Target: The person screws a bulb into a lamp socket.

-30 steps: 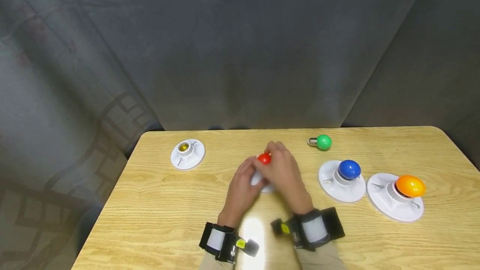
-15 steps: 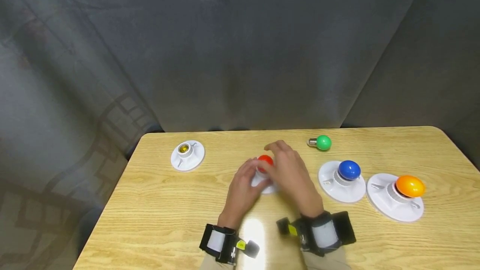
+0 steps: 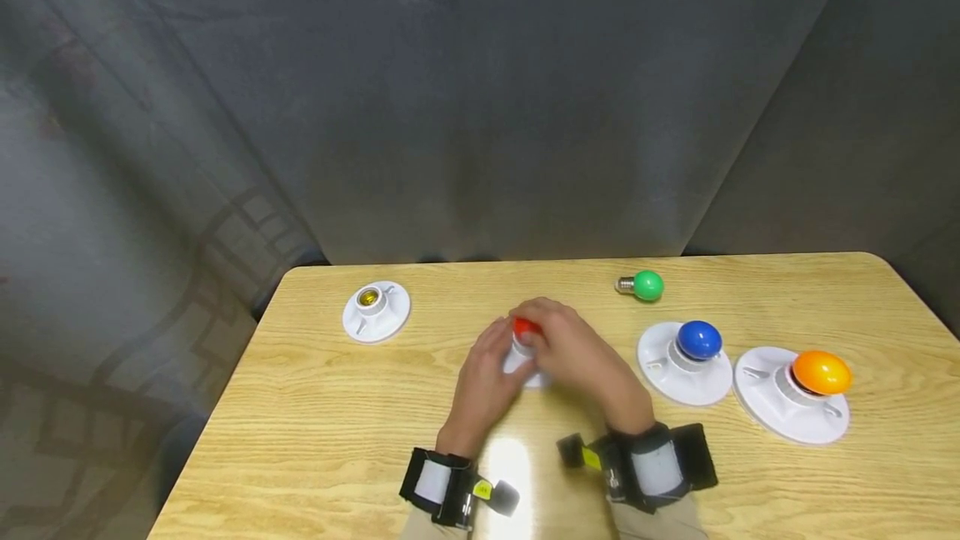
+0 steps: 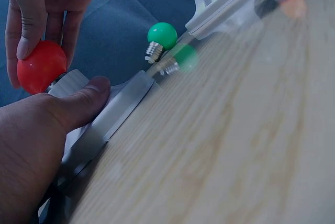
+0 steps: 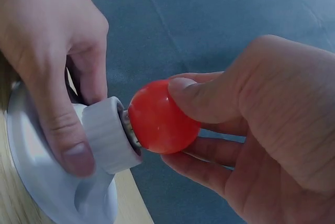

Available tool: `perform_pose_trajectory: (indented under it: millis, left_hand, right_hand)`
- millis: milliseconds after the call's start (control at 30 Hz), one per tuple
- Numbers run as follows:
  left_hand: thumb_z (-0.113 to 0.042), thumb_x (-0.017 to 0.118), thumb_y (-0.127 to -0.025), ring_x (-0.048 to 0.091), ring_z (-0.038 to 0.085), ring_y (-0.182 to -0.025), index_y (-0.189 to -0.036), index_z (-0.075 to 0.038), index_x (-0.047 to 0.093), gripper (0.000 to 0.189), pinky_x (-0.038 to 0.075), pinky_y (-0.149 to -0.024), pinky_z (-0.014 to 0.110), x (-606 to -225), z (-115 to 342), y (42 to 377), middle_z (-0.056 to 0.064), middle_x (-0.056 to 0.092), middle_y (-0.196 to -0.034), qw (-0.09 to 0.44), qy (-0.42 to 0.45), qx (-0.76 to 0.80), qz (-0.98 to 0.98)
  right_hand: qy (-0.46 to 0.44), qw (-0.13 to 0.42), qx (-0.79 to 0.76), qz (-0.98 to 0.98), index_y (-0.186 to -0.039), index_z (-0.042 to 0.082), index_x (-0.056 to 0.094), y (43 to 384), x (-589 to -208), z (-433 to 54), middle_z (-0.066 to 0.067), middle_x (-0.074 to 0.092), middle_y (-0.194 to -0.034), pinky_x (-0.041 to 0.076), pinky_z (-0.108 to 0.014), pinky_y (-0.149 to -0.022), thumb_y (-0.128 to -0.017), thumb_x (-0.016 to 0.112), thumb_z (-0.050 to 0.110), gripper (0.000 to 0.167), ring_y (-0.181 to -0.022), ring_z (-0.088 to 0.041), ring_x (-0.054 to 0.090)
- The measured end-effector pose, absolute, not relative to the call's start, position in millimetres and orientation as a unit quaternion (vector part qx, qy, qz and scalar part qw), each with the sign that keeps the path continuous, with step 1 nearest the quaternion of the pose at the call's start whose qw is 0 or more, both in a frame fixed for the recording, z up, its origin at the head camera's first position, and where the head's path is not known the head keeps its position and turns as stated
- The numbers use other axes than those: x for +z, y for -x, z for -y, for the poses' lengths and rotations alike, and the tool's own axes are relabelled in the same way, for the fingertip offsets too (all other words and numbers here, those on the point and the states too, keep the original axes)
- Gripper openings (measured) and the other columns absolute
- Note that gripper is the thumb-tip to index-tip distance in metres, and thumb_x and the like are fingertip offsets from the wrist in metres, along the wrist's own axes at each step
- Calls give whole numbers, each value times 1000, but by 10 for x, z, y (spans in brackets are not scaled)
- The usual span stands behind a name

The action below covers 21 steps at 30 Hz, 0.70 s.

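A red light bulb [image 5: 159, 122] sits with its metal screw base part way in the collar of a white lamp holder [image 5: 107, 135]. My right hand [image 3: 577, 352] pinches the bulb between thumb and fingers, as the right wrist view shows closely. With its thumb on the near side of the collar and fingers behind, my left hand [image 3: 480, 386] grips the lamp holder down on the table. In the left wrist view the red bulb [image 4: 43, 67] shows above the left thumb, and some of the metal thread is visible.
A green bulb [image 3: 648, 285] lies at the back. On the right stand two holders bearing a blue bulb [image 3: 699, 340] and an orange bulb [image 3: 822, 372]. A bulbless lamp holder [image 3: 377, 312] stands at the back left of the wooden table [image 3: 315, 440]. Grey cloth [image 3: 480, 107] hangs behind.
My right hand opened off the red bulb, drew back to the right, then closed its fingers round the bulb again with the wrist turned. My left hand has stayed on the lamp holder.
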State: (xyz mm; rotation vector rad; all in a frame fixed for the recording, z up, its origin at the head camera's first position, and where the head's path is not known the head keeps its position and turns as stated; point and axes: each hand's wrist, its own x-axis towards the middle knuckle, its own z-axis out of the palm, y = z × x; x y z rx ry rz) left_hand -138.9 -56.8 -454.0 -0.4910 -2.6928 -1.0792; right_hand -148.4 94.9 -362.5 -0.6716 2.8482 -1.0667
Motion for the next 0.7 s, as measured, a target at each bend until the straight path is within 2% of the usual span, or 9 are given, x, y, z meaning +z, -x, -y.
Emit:
perform_pose_trajectory:
  millis: [167,367,533,700]
  left_hand:
    - [-47,63,-90,40,21,-141,-145,-30,44,60,37,-115,45,-4549,571,1387,-8,45,-150,96,162,-366,911]
    - [-46,62,-91,40,21,-142,-142,-24,49,57,36,-115,44,-4537,569,1380,-4,47,-150,81,147,-359,918]
    - [-48,61,-91,40,21,-142,-141,-23,51,57,37,-115,43,-4542,568,1384,-2,49,-148,79,144,-351,922]
    - [-52,60,-91,40,21,-142,-141,-25,50,58,37,-115,43,-4550,560,1385,-2,50,-147,81,146,-349,922]
  right_hand:
    - [205,15,-342,-917,-125,4,62,1476,-3619,-942,-13,64,-127,48,-48,-104,-89,65,5,36,-120,-32,59]
    - [159,-16,-326,-932,-121,5,65,1474,-3627,-915,-11,66,-107,57,-39,-83,-88,71,20,37,-95,-24,63]
    - [129,-40,-328,-935,-114,5,67,1488,-3653,-900,-9,64,-98,57,-33,-73,-85,74,30,39,-84,-21,60]
    - [102,-66,-334,-935,-100,4,66,1506,-3707,-876,-7,61,-88,52,-26,-62,-82,76,39,40,-74,-19,57]
